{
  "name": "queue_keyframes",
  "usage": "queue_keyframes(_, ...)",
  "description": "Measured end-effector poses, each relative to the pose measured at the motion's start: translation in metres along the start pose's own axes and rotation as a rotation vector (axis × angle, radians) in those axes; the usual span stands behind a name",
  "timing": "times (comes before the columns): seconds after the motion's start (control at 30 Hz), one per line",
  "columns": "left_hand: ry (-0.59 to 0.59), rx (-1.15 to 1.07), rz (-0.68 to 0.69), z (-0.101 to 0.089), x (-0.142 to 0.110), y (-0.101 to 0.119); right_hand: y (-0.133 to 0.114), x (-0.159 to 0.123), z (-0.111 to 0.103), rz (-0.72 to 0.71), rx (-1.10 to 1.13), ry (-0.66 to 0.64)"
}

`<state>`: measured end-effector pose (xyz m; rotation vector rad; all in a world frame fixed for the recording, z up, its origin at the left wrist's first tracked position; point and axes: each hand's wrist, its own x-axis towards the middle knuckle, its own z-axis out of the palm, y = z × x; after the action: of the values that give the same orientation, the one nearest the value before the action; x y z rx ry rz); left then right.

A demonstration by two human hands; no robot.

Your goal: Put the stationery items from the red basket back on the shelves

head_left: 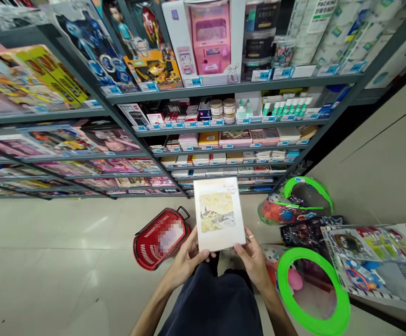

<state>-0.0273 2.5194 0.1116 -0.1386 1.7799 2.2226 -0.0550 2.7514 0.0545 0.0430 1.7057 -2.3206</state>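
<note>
A white notebook [219,214] with a painted yellow landscape on its cover is held up in front of my body. My left hand [190,252] grips its lower left corner, thumb at the bottom edge and fingers behind. On the lower right corner, my right hand [251,254] closes in the same way and wears a ring. The cover faces up towards me; the fingers under it are mostly hidden. A red shopping basket [143,240] stands on the floor to the left, apart from my hands, with a blurred pale item inside.
Shelves ahead carry stationery, glue sticks [287,107], a boxed pink toy [210,39] and other boxed toys [45,77]. On the right are clear bins with green rims [283,280] holding balls, and packaged toys [371,261]. Tiled floor [66,266] extends left.
</note>
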Motion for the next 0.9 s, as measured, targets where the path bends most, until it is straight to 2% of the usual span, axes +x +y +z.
queue_keyframes(0.17, -0.125, -0.065, -0.018, -0.026, 0.048, 0.013, -0.003, 0.034, 0.013, 0.014, -0.095, 0.118)
queue_keyframes(0.27, -0.145, -0.149, 0.0, -0.052, 0.077, 0.016, -0.007, 0.06, 0.029, 0.04, -0.159, 0.175)
queue_keyframes(0.33, -0.155, -0.229, 0.031, -0.074, 0.096, 0.01, -0.005, 0.077, 0.041, 0.082, -0.202, 0.214)
queue_keyframes(0.47, -0.161, -0.369, 0.043, -0.125, 0.127, -0.018, 0.02, 0.113, 0.063, 0.182, -0.297, 0.264)
queue_keyframes(0.63, -0.011, -0.414, -0.01, -0.174, 0.14, -0.062, 0.068, 0.15, 0.081, 0.328, -0.36, 0.227)
queue_keyframes(0.77, 0.108, -0.358, -0.098, -0.194, 0.133, -0.098, 0.107, 0.166, 0.083, 0.439, -0.455, 0.158)
queue_keyframes(0.9, 0.221, -0.348, -0.187, -0.2, 0.115, -0.146, 0.155, 0.163, 0.076, 0.492, -0.481, 0.116)
